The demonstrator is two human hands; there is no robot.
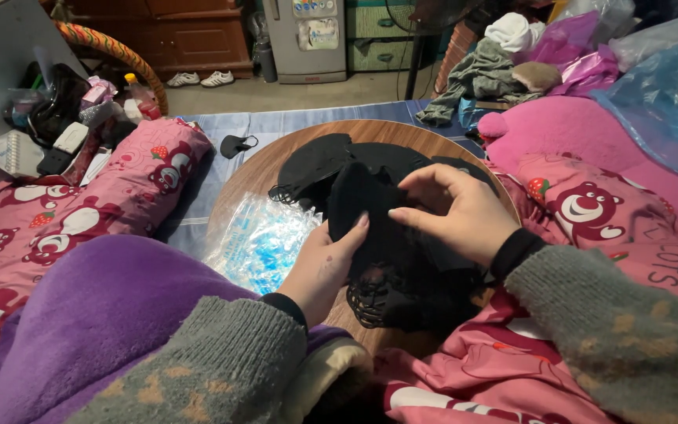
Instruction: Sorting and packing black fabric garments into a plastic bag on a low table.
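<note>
Both hands hold one black mask (370, 212) above the round bench (254, 174): left hand (325, 267) supports it, right hand (453, 212) fingers pinch its edge. Loops could tangle with the mask pile (402, 290) beneath and drag others out.

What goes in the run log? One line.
left hand: holds black mask | right hand: pinches it | under: round wooden table

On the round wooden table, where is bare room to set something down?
Bare wood shows on the round wooden table at its left and far edge, between the black face masks and the rim. The near left holds a clear plastic packet. The middle and right are crowded: the left hand and right hand hold a black mask above the mask pile.
</note>
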